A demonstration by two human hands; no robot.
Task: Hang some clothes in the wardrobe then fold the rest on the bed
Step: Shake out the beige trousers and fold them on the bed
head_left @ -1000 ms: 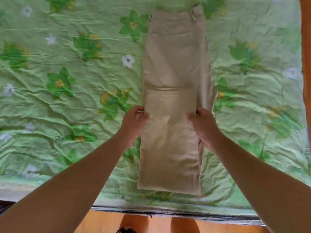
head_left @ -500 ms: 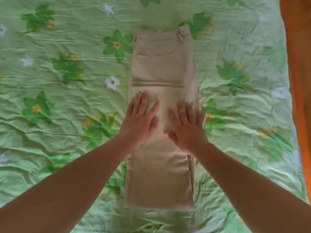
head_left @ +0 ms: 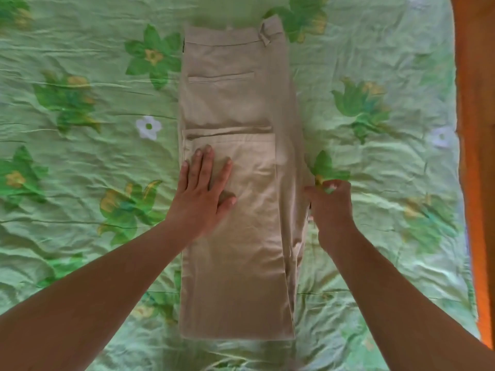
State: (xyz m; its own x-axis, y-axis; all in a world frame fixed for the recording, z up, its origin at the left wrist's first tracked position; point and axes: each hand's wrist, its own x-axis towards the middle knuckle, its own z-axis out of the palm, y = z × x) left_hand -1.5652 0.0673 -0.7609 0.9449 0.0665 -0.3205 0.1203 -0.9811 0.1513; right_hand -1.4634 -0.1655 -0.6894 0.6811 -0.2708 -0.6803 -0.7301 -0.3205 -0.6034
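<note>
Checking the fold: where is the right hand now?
At the trousers' right edge, about halfway along, the right hand is curled against the bedsheet.

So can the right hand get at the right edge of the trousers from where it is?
Probably yes. The right hand sits curled right beside the beige trousers, at their right edge, with only the green bedsheet around it and nothing between them.

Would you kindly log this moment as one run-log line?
stage: folding | beige trousers: leg-fold on bed sheet | left hand: flat on fold | right hand: at right edge
</note>
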